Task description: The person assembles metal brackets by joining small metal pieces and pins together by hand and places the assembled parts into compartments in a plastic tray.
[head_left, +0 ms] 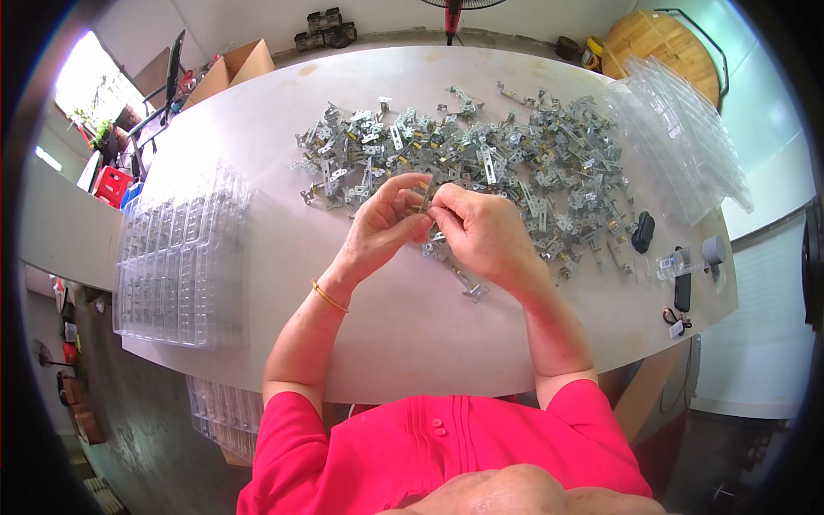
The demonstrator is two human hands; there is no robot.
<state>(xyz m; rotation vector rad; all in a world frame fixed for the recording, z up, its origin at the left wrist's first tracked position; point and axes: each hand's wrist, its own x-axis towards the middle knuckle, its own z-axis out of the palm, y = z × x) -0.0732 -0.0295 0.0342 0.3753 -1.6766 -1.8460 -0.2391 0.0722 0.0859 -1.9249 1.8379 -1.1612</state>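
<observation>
My left hand (382, 225) pinches a small metal bracket (424, 190) between thumb and fingers, in front of the heap. Closed at the same spot, my right hand (482, 233) has its thumb and forefinger on the part's near end. Fingers cover much of the bracket, so its full shape is hidden. Just beyond both hands spreads a wide heap of silvery metal brackets (549, 159), some with brass-coloured bits. A few loose ones, such as a bracket (471, 290), lie nearer to me, by my right wrist.
Stacked clear plastic trays (182, 283) with compartments stand on the left of the white table (403, 343). More clear trays (678, 142) lean at the far right. A black case (642, 232), a tape roll (713, 251) and a black device (682, 290) lie along the right side.
</observation>
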